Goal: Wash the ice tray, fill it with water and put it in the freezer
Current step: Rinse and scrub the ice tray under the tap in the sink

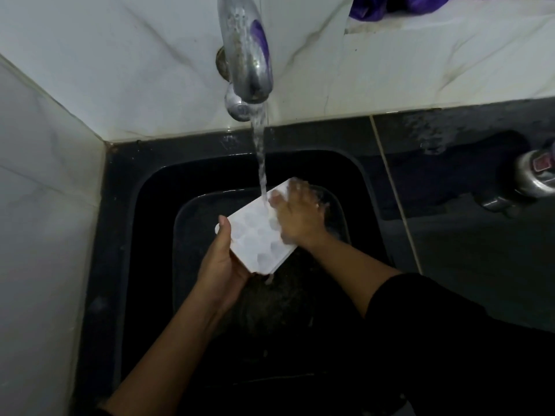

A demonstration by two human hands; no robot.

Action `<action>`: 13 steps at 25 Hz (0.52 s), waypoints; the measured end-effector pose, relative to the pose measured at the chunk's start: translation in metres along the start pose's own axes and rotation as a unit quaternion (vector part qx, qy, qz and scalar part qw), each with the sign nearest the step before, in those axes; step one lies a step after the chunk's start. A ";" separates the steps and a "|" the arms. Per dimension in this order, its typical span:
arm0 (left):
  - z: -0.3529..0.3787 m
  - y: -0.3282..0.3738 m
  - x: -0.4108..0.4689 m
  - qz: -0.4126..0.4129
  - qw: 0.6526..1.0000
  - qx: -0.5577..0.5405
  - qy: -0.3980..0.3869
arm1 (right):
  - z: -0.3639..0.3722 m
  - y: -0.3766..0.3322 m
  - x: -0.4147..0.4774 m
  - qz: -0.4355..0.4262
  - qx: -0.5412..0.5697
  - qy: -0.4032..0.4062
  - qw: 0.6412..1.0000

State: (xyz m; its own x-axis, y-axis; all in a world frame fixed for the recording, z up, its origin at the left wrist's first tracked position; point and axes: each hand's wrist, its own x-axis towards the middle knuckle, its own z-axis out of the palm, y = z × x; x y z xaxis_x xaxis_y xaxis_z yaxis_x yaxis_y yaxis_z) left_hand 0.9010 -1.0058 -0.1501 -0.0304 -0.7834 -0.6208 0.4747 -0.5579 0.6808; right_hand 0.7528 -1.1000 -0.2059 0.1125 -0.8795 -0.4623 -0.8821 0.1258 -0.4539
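Right hand (295, 214): motion-blurred, fingers indistinct; covers far right part of ice tray (258, 235).
Left hand (223, 259): fingers hidden beneath tray, only thumb visible on edge.
Tap (244, 52): top cut by upper edge.
Purple cloth (387, 6): mostly out of frame.
Metal object (534, 175) at right edge: cropped, identity unclear.
Sink (156, 187) bottom: too dark to read.

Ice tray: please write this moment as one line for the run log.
stage: washing | ice tray: tilted under running tap over sink | left hand: grips tray edge | right hand: on tray's top surface | filling: not begun
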 end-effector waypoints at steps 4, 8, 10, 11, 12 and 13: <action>-0.024 0.023 -0.006 -0.004 0.999 -0.024 0.039 | -0.039 0.021 0.006 0.019 0.194 0.010 0.981; -0.058 0.019 0.029 -0.025 0.975 0.065 0.210 | -0.050 0.018 -0.019 0.038 0.437 -0.020 0.899; -0.064 0.005 0.051 0.006 0.949 0.176 0.263 | -0.046 0.013 -0.033 0.058 0.503 -0.034 0.862; -0.061 -0.001 0.058 0.022 0.939 0.227 0.257 | -0.043 0.010 -0.039 0.068 0.533 -0.036 0.843; -0.057 -0.008 0.066 0.040 0.926 0.285 0.245 | -0.041 0.004 -0.046 0.078 0.554 -0.033 0.829; -0.043 -0.014 0.069 0.032 0.926 0.307 0.218 | -0.040 -0.003 -0.051 0.074 0.561 -0.031 0.824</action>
State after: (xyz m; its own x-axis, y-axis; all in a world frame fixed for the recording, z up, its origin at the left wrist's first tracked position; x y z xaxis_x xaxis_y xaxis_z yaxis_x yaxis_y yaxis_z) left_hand 0.9299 -1.0403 -0.2190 0.4019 -0.7095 -0.5789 -0.1293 -0.6698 0.7312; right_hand 0.7310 -1.0738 -0.1507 0.0961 -0.7954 -0.5984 0.0848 0.6055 -0.7913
